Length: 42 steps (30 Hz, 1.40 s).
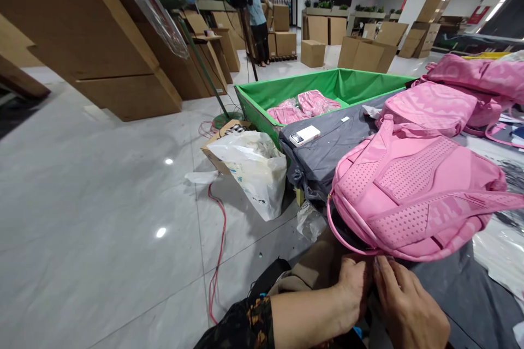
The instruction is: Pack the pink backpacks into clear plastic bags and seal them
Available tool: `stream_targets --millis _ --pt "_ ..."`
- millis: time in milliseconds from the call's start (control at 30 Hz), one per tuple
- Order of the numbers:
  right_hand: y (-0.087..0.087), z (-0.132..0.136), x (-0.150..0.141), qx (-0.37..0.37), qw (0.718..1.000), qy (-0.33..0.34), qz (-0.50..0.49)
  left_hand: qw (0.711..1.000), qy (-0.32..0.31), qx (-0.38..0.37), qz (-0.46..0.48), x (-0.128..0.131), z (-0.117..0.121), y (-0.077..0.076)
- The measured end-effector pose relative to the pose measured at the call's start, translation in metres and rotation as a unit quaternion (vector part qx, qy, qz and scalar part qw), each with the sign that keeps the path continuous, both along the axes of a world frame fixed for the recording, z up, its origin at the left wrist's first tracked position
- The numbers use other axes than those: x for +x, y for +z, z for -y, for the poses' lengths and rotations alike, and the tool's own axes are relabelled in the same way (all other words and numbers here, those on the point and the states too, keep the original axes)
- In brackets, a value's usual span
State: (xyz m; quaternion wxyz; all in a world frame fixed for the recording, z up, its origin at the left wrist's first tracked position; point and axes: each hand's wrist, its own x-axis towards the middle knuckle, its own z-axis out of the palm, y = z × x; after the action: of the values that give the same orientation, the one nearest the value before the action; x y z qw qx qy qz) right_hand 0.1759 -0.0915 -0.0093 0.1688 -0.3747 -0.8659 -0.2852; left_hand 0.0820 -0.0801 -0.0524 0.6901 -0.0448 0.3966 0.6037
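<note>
Lying straps-up at the grey table's [323, 169] left edge, the pink backpack [413, 191] meets the left hand [355, 286] and right hand [413, 302] at its near rim, fingers bunched, grip unclear; a white device [304, 136] sits toward the far-left corner.

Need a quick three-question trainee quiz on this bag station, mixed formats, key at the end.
1. True or false: the left hand and the right hand are close together at the near edge of the front pink backpack.
2. Which side of that backpack faces up?
A) its base
B) its front
C) its strap side
3. Fill in the colour: the white device lies on a ____ cloth, next to the green bin.

Key: 1 true; 2 C; 3 gray.
</note>
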Motion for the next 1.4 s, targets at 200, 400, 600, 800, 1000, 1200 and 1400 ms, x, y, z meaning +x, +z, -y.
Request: stream_targets --millis 200,400,600,800,1000,1200,1400 --pt "-0.001 0.009 0.003 0.022 0.997 0.064 0.042 0.997 0.013 0.061 -0.049 -0.009 0.010 0.010" --pt "-0.011 0.013 0.009 0.011 0.999 0.036 0.012 0.998 0.000 0.056 -0.043 -0.011 0.012 0.011" --pt "-0.010 0.007 0.004 0.007 0.986 0.062 -0.157 0.998 0.021 0.002 -0.065 0.005 0.000 0.004" --pt "-0.029 -0.010 -0.003 0.089 0.974 -0.113 -0.173 0.990 0.058 -0.049 -0.121 0.008 0.003 -0.002" --pt "-0.030 -0.009 0.005 0.065 0.990 -0.072 -0.098 0.988 0.042 -0.001 -0.152 0.005 0.019 -0.005" --pt "-0.015 -0.002 0.010 0.009 1.000 -0.007 -0.027 0.992 0.017 0.016 -0.127 0.009 0.015 0.016" --pt "-0.009 -0.006 0.003 0.030 0.995 -0.032 -0.091 0.983 -0.049 0.090 -0.150 -0.014 0.027 0.038"
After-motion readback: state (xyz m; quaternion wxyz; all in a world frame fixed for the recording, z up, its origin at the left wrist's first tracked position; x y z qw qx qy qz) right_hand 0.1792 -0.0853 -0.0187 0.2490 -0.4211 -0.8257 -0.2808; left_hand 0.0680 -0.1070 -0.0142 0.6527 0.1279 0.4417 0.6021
